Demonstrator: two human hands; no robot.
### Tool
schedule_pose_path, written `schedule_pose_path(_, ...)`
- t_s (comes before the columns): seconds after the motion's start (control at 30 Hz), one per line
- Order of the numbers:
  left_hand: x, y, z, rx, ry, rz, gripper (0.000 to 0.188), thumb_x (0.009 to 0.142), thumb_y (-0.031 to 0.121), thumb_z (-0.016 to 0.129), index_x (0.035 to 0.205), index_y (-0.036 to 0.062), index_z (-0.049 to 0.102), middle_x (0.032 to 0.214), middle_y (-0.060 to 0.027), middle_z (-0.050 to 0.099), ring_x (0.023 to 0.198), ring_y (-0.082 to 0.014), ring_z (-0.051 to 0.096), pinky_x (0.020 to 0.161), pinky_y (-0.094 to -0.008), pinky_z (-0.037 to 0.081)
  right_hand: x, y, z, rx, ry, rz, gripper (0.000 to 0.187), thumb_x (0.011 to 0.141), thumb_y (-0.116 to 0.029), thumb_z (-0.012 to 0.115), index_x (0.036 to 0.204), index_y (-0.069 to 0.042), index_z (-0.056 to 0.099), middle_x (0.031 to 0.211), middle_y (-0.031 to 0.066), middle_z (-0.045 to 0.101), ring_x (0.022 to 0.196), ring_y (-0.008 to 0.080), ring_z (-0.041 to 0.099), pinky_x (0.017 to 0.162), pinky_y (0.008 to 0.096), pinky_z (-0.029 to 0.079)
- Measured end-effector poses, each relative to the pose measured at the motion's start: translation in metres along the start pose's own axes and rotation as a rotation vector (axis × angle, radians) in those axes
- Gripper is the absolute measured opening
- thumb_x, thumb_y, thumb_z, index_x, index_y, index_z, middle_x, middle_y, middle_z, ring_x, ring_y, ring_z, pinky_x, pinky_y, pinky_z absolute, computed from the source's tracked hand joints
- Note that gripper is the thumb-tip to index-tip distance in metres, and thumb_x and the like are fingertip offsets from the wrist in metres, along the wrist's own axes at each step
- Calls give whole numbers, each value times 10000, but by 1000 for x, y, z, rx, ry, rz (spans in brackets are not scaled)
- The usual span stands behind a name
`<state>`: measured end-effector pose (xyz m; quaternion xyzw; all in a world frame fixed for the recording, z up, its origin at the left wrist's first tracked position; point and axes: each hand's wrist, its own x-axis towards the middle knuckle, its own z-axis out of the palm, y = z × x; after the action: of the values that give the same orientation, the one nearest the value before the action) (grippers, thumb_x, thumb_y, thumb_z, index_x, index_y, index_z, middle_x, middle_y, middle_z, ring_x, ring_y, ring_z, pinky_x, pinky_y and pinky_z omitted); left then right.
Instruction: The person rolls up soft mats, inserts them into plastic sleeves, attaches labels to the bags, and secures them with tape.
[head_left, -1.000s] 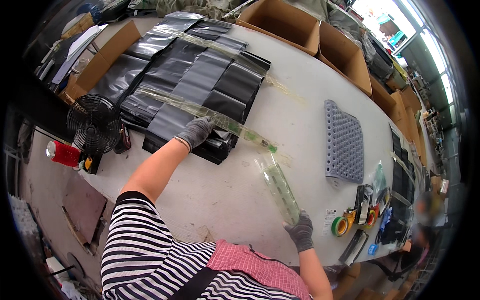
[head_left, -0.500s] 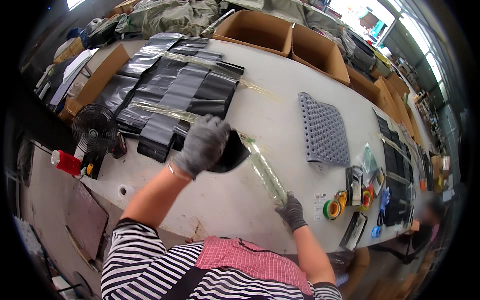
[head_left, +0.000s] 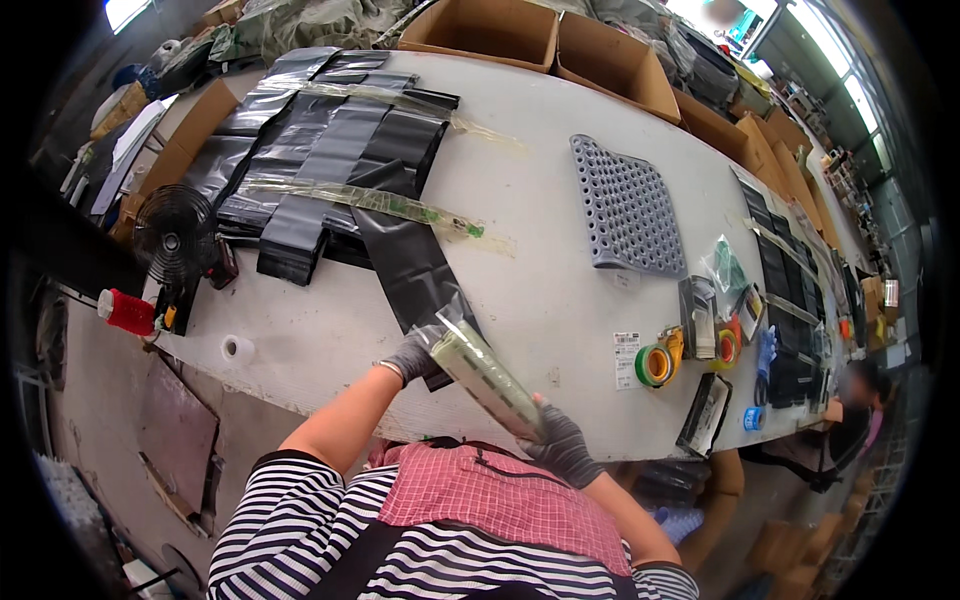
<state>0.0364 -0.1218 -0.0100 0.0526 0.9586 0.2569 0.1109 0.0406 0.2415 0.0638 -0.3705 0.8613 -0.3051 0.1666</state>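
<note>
My right hand, in a grey glove, grips the near end of a long pale-green package in clear film. The package lies slantwise in front of me. Its far end is over a black plastic bag, which hangs out from under a strip of clear tape. My left hand, also gloved, is closed at the near end of that bag, beside the package's far end. Its fingertips are partly hidden behind the package. Beyond lies a stack of black plastic bags, taped to the white table.
A grey perforated mat lies to the right. Nearer are tape dispensers, a printed label and a black tray. Cardboard boxes line the far edge. At left stand a small fan and a white roll. A person sits far right.
My left hand has come nearer to me, drawing the black bag out from the stack. My right hand has moved slightly left and nearer, with the package.
</note>
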Motion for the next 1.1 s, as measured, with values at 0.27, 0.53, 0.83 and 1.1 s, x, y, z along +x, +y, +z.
schedule_pose_path(0.27,-11,-34,-15,-1428,68,-358,144,929,136,679,1050,61,655,855,-21,657,791,-153,639,626,-340,535,8,-10,-12,-310,-282,125,886,829,-355,747,1562,-139,298,1061,240,605,942,396,618,871,487,502)
schedule_pose_path(0.53,-19,41,-56,-159,364,-44,92,932,122,603,995,57,589,945,-196,633,899,-420,613,796,-472,506,19,-32,-32,-58,-393,324,917,814,-419,775,1559,-132,324,1180,269,630,1120,383,622,970,434,489)
schedule_pose_path(0.83,-53,41,7,-443,470,-740,391,905,181,687,1233,-7,589,1061,-226,668,960,-326,666,828,-443,529,37,-36,-36,256,-410,481,1010,745,-491,811,1547,-97,340,1331,232,614,1250,358,591,1048,381,453)
schedule_pose_path(1.1,-25,24,9,-450,430,-557,222,926,104,624,1121,11,675,994,-171,743,895,-276,700,850,-377,529,90,-66,19,-132,-221,257,874,879,-451,679,1530,-19,287,1194,310,635,1100,426,632,938,465,498)
